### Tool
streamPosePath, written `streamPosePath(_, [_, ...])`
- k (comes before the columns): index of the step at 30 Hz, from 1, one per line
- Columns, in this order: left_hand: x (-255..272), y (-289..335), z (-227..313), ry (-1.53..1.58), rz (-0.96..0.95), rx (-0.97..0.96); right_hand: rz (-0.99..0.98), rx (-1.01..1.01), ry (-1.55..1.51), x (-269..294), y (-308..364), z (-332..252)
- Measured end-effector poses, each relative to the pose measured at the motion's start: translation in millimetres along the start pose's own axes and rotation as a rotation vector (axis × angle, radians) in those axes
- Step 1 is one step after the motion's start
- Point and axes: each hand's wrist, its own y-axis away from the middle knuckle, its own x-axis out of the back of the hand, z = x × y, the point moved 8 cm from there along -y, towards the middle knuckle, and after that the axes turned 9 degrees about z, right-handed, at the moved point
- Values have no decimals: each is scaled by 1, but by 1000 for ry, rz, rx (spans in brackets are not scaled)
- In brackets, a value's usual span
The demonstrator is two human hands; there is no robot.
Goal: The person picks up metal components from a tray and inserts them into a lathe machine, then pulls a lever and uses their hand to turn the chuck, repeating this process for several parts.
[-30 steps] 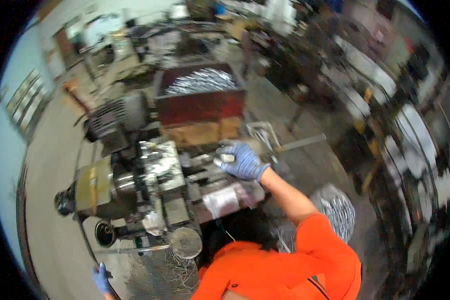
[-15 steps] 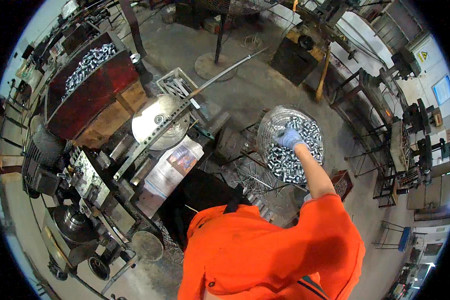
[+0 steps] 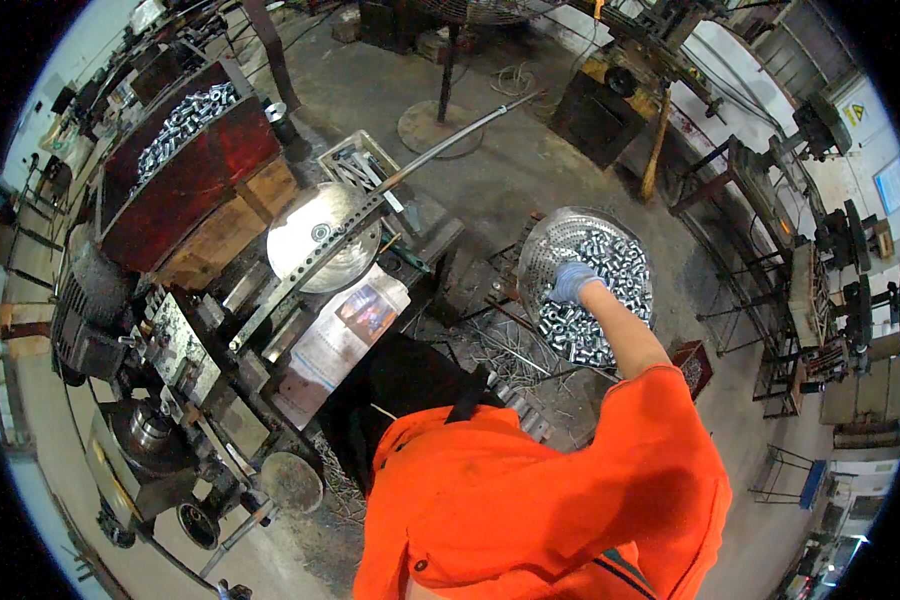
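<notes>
My right hand [image 3: 573, 283], in a pale blue glove, reaches into a round perforated metal basin [image 3: 540, 240] on my right. It rests at the left side of a heap of short, shiny, sleeve-like metal pieces [image 3: 615, 262]. The fingers point down toward the heap and are mostly hidden, so any piece in them cannot be made out. My left hand is out of view; only the orange sleeve on that side shows at the lower edge.
On my left stands a machine with a round metal disc [image 3: 310, 235] and a long perforated bar [image 3: 320, 262]. Beyond it, a red bin [image 3: 195, 200] holds more metal pieces. A printed sheet [image 3: 340, 340] lies nearby. A small red box [image 3: 692, 366] sits right of the basin.
My right hand has shifted slightly within the basin, and its fingers now angle further down toward the pieces. The whole view has shifted a little.
</notes>
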Motion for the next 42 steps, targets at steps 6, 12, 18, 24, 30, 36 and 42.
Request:
streamPosePath(6, [0, -3, -6, 3, -12, -1, -14, 73, 85, -15, -7, -13])
streamPosePath(12, [12, 1, -8, -7, 6, -17, 1, 10, 89, -2, 0, -19])
streamPosePath(18, [10, -6, -14, -12, -56, 18, -19, -19, -105, -21, -16, 18])
streamPosePath(24, [16, -11, -18, -36, -53, 26, 29, -7, -144, -18, -18, 8])
streamPosePath(30, [16, -4, -15, -30, -27, 23, 18, -37, -177, -12, -8, 1])
streamPosePath(36, [17, -7, -15, -78, -32, -8, 30, -67, -162, -17, -14, 2])
streamPosePath(42, [9, 5, 38, -1601, 142, -620, 382, -108, -718, 30, -8, -7])
